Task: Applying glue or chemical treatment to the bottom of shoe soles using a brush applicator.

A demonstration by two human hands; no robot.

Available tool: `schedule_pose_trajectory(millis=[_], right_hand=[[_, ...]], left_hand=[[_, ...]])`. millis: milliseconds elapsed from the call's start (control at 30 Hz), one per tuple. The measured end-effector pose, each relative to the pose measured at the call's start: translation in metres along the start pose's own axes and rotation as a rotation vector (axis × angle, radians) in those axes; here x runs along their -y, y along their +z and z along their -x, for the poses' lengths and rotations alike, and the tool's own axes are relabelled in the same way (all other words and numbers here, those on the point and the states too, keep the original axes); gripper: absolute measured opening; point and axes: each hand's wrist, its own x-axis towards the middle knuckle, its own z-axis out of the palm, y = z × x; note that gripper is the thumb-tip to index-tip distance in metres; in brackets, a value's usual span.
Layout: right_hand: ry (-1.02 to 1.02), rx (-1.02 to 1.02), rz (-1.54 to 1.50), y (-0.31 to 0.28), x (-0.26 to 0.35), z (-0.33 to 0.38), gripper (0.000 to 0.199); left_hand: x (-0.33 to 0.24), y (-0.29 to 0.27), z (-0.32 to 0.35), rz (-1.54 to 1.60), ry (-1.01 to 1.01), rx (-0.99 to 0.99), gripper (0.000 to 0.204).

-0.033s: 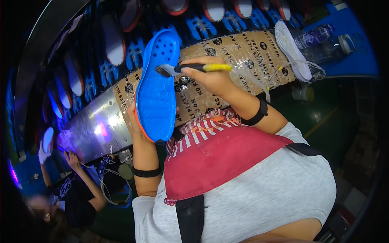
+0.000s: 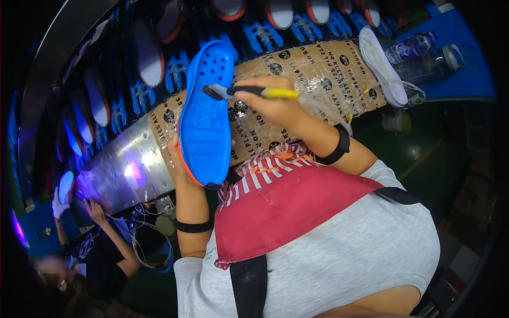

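A blue shoe sole (image 2: 205,124) with an orange-edged side is held up, its inner face toward me and the end with round holes pointing away. My left hand (image 2: 175,151) grips it from beneath along the left edge; most of those fingers are hidden behind it. In my right hand (image 2: 275,103) is a brush (image 2: 254,91) with a black and yellow handle, fed by a clear tube. Its dark bristles (image 2: 213,93) rest on the sole just below the holes, near the middle.
Behind the cardboard-covered ledge (image 2: 302,79), blue racks (image 2: 264,36) carry several soles. A white sole (image 2: 382,66) lies at the right beside a clear bottle (image 2: 432,66). At the lower left a co-worker's gloved hand (image 2: 60,204) holds another sole by the metal plate (image 2: 127,167).
The brush and my right hand have shifted very slightly left. The blue sole has barely moved. The co-worker's sole has moved a little toward the right and down.
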Motion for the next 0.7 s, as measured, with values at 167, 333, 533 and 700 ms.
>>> schedule_pose_trajectory(millis=[167,333,533,700], right_hand=[[-0.396,0.299,0.234,0.011,0.013,0.01,0.023],[-0.178,0.308,-0.102,-0.001,0.02,-0.001,0.024],[0.049,0.081,-0.15,-0.032,0.017,-0.003,0.024],[0.15,-0.05,-0.18,-0.052,0.017,0.003,0.023]], left_hand=[[0.013,-0.031,-0.02,0.023,0.218,-0.1,0.071],[0.029,-0.029,-0.002,0.327,0.196,0.034,0.074],[0.032,-0.02,0.014,0.493,0.076,0.206,0.081],[-0.003,0.036,0.021,0.149,0.303,0.438,0.079]])
